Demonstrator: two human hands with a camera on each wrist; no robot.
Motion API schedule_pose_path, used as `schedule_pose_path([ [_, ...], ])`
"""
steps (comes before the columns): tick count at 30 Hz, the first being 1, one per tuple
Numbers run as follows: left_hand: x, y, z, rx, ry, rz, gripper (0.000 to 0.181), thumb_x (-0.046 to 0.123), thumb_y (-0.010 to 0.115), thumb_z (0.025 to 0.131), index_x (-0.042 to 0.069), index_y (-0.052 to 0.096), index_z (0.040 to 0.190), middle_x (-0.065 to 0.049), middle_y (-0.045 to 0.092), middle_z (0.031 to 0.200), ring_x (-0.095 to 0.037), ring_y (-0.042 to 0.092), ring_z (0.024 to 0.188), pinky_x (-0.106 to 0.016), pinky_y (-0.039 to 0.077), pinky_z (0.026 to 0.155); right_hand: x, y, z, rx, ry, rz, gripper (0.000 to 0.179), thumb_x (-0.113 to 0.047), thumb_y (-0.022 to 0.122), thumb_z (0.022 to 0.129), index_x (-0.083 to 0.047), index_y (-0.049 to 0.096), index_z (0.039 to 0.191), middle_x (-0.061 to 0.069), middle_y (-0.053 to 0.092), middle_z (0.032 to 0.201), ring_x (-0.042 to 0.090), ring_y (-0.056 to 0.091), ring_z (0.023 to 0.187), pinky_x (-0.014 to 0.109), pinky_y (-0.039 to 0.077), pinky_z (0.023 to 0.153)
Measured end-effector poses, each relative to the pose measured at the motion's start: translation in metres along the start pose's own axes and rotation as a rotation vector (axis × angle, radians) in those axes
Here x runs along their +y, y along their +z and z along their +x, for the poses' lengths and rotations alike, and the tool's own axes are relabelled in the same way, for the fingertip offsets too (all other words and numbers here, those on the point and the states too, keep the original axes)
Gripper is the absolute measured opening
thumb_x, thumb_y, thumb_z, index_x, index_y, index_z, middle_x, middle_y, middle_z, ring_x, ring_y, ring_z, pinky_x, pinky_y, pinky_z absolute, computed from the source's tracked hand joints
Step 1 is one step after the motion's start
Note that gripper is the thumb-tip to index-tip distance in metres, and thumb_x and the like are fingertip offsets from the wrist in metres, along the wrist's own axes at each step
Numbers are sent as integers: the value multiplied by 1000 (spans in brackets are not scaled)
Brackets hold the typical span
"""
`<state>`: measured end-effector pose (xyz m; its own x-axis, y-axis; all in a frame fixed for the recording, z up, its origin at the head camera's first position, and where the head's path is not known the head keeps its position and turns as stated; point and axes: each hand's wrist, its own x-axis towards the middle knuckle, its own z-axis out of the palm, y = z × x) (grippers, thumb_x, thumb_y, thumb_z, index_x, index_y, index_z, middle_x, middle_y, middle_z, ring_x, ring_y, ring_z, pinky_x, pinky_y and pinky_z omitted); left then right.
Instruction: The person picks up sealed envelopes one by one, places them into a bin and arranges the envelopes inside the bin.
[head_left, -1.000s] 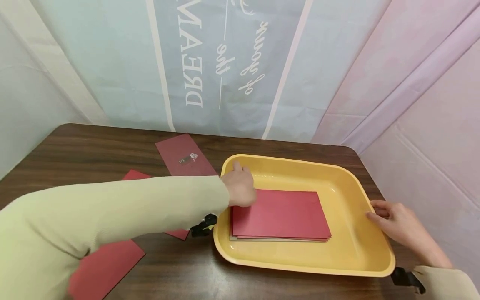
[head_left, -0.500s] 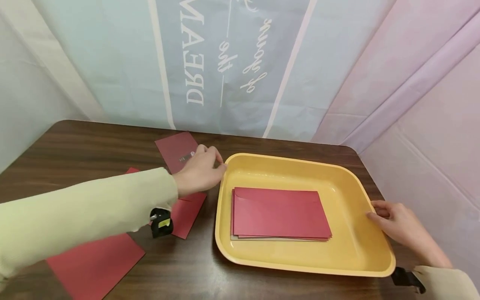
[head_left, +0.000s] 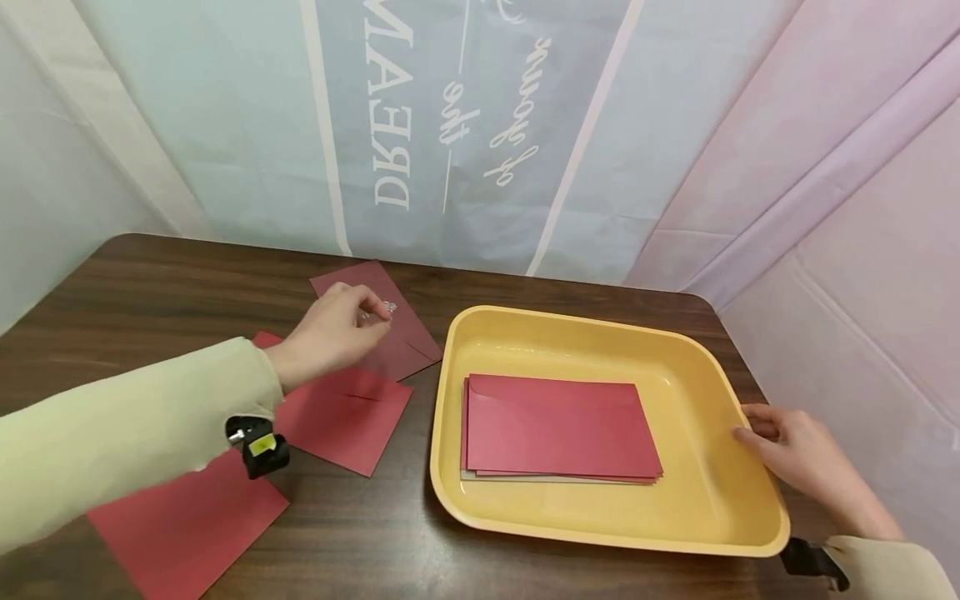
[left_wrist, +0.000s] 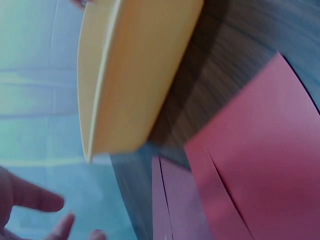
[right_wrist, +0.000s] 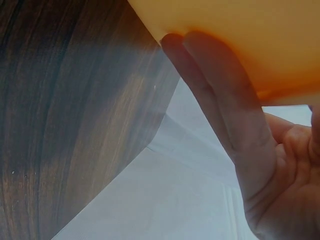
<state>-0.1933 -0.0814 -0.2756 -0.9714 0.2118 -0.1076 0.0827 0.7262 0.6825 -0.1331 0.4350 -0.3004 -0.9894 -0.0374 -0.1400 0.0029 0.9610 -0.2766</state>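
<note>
Holding the yellow tray (head_left: 701, 458) by its side, the right grip (head_left: 798, 450) has its thumb over the rim. Left of that grip, in the tray, lies a stack of red envelopes (head_left: 558, 429). The left grip (head_left: 330, 329) is loose and free above a dark red envelope (head_left: 408, 337). Closer to the person than this grip, two bright red envelopes (head_left: 345, 425) lie on the brown table (head_left: 360, 533).
</note>
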Motion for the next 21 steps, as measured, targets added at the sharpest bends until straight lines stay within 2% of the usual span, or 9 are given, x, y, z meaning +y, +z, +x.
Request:
schedule_pose_path([
  [3, -14, -9, 1, -35, -19, 53, 29, 21, 60, 90, 0, 58, 110, -23, 46, 118, -31, 50, 97, -42, 43, 81, 0, -1, 1, -4, 0, -1, 45, -21, 61, 93, 14, 57, 121, 27, 69, 98, 30, 71, 79, 29, 51, 66],
  [5, -24, -15, 0, -71, -44, 86, 34, 23, 62, 90, -2, 54, 113, -27, 44, 122, -34, 49, 100, -44, 44, 81, 0, -2, 2, -2, -2, -7, 44, -21, 61, 92, 14, 57, 120, 26, 70, 97, 27, 71, 78, 23, 48, 64],
  [7, -33, -19, -1, -104, -59, 114, 40, 23, 62, 89, -5, 51, 116, -31, 40, 122, -36, 49, 102, -46, 44, 82, 1, -3, 2, -1, -5, -3, 44, -21, 61, 92, 14, 58, 120, 26, 70, 97, 25, 70, 79, 22, 47, 64],
  [10, -47, -24, -3, -163, -81, 139, 49, 22, 62, 89, -9, 44, 122, -36, 32, 123, -36, 51, 93, -45, 45, 76, 1, -4, 3, 2, -8, -2, 44, -21, 62, 92, 13, 58, 119, 25, 70, 97, 17, 69, 77, 18, 44, 63],
  [13, -59, -28, -7, -192, -85, 164, 61, 24, 66, 87, -12, 37, 127, -38, 25, 124, -37, 54, 88, -46, 46, 74, 1, -5, 3, -2, -3, -6, 44, -22, 62, 92, 13, 59, 119, 25, 70, 97, 12, 67, 76, 17, 44, 64],
  [16, -72, -30, -11, -185, -80, 202, 75, 27, 73, 82, -14, 33, 131, -41, 19, 129, -47, 51, 99, -54, 46, 79, 0, -5, 3, -9, 1, -14, 45, -23, 61, 92, 12, 59, 119, 24, 70, 97, 18, 68, 79, 19, 44, 65],
  [19, -86, -31, -14, -186, -65, 231, 86, 28, 77, 78, -17, 29, 134, -43, 12, 134, -59, 39, 114, -62, 41, 88, 0, -6, 4, -11, 5, -16, 45, -24, 62, 92, 12, 59, 120, 24, 70, 97, 23, 69, 80, 23, 47, 66],
  [21, -94, -32, -15, -209, -68, 236, 93, 29, 79, 77, -17, 26, 138, -44, 7, 138, -63, 30, 120, -66, 37, 92, -1, -8, 4, -12, 5, -13, 45, -24, 62, 92, 12, 58, 120, 24, 70, 97, 24, 70, 79, 27, 50, 67],
])
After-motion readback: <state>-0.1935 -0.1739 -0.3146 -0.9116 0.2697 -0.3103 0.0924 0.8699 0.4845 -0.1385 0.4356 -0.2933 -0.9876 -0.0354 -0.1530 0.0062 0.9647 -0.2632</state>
